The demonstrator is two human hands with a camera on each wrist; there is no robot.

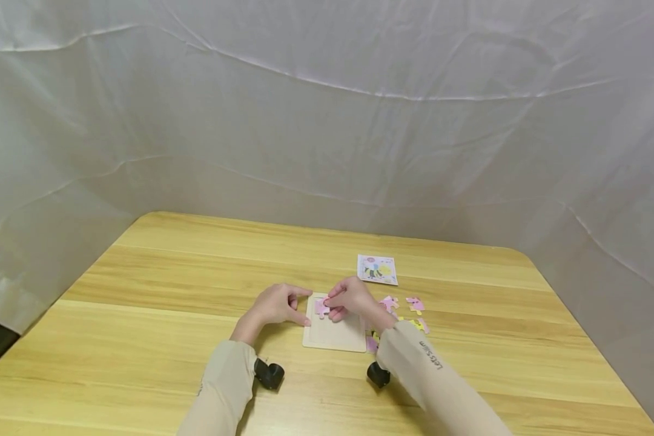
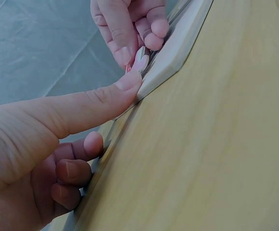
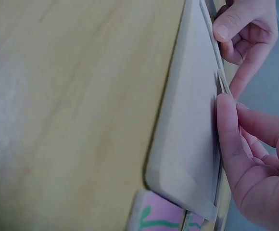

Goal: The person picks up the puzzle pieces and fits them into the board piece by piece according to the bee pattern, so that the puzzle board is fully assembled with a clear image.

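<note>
A pale wooden puzzle tray [image 1: 335,336] lies flat on the table in front of me. My left hand [image 1: 283,306] braces its near-left corner, with the thumb [image 2: 106,98] pushed against the tray's edge [image 2: 178,45] and the index finger at the far edge. The other fingers are curled. My right hand [image 1: 349,300] pinches a pink puzzle piece [image 1: 321,308] and holds it down in the tray's upper-left corner. In the right wrist view the thumb [image 3: 226,139] lies along the tray [image 3: 192,120], with the thin piece edge-on just above it.
Several loose pink and yellow pieces [image 1: 414,304] lie right of the tray, one against its corner [image 3: 154,216]. A picture card [image 1: 378,269] sits farther back. The wooden table [image 1: 142,303] is ringed by white cloth [image 1: 327,121].
</note>
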